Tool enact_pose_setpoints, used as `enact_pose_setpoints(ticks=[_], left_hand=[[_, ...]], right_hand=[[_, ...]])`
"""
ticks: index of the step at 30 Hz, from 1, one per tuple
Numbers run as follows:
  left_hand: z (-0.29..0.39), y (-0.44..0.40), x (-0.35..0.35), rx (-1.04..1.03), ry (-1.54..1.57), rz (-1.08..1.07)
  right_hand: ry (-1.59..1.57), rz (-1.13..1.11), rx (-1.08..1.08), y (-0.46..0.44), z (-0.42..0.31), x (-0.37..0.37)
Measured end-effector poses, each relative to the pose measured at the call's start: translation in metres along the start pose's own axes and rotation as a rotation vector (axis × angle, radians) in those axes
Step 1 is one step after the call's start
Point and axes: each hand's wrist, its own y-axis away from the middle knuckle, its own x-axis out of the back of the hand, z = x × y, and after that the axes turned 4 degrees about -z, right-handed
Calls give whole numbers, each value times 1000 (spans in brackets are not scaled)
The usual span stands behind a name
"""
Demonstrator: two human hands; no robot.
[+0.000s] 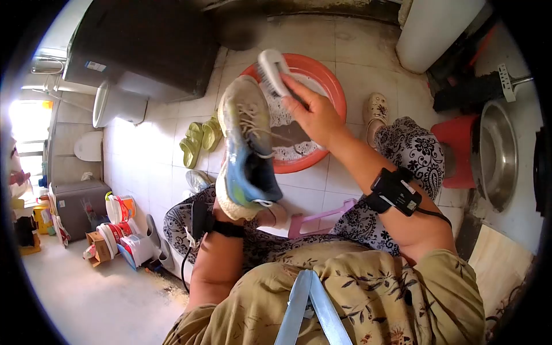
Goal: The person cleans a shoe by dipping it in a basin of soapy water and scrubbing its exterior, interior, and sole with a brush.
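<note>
A wet blue and off-white sneaker (248,152) is held up with its toe pointing away from me, beside the red basin (339,95) of soapy water. My left hand is hidden behind or inside the sneaker; only the wrist and forearm show below it. My right hand (316,118) is closed round the handle of a white scrubbing brush (275,72). The brush's dark bristles face the sneaker's toe area, close to its right side. Loose laces hang across the shoe's opening.
Green slippers (192,144) lie on the tiled floor left of the basin. A pink stool (322,221) is between my legs. At the right are a red bucket (454,152) and a metal bowl (499,158). Tubs (135,247) stand at the lower left.
</note>
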Motion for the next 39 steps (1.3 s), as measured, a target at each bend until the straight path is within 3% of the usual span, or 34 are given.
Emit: enact_pose_setpoints(ticks=[1, 2, 4, 8, 10, 11, 14, 16, 18, 19, 20, 22, 24, 25, 28, 32, 34, 35, 36, 37, 39], left_hand=[[20, -3, -10, -202, -434, -46], [8, -3, -5, -202, -434, -40], [-23, -6, 10, 424, 1184, -4], [-39, -10, 16, 441, 1125, 75], [-29, -19, 8, 479, 1125, -23], [-27, -19, 4, 515, 1111, -15], [-21, -12, -16, 586, 1021, -10], [-39, -21, -7, 531, 994, -2], [-57, -33, 10, 502, 1071, -15], [-53, -33, 22, 529, 1063, -52], [-50, -30, 31, 497, 989, -61], [-43, -29, 34, 507, 922, -42], [-53, -27, 26, 521, 1029, 77], [-57, -30, 27, 528, 1044, -38], [-59, -29, 10, 554, 987, -3], [-50, -34, 11, 470, 1021, 59], [-58, -48, 48, 573, 972, -85], [-68, -50, 57, 594, 880, -42], [-64, -48, 58, 620, 787, -1], [-63, -48, 50, 392, 577, 26], [-64, -45, 46, 368, 671, -35]], right_hand=[[31, -16, 168, 0, 1, -8], [-43, -194, 16, 8, -1, -9], [136, -450, 61, 22, -13, -13], [400, -545, 126, 32, -5, -16], [607, -399, 57, 22, 3, -18], [637, -368, -92, 15, 7, -12], [675, -181, -47, -1, 29, -1], [601, -358, -77, 10, 18, -8], [240, -440, -102, 31, 17, -16], [71, -513, -236, 40, 9, -15], [116, -460, 48, 53, 18, -19], [120, -418, 179, 60, 21, -24], [261, -449, 49, 45, 24, -19], [405, -474, -83, 35, 26, -15], [583, -359, -202, 11, 19, -7], [348, -417, -99, 31, 15, -8], [156, -681, -164, 52, -6, -3], [159, -552, 176, 62, 12, -12], [149, -557, 176, 59, 8, -12], [341, -630, 56, 53, 0, -8], [598, -646, -138, 41, -5, -7]])
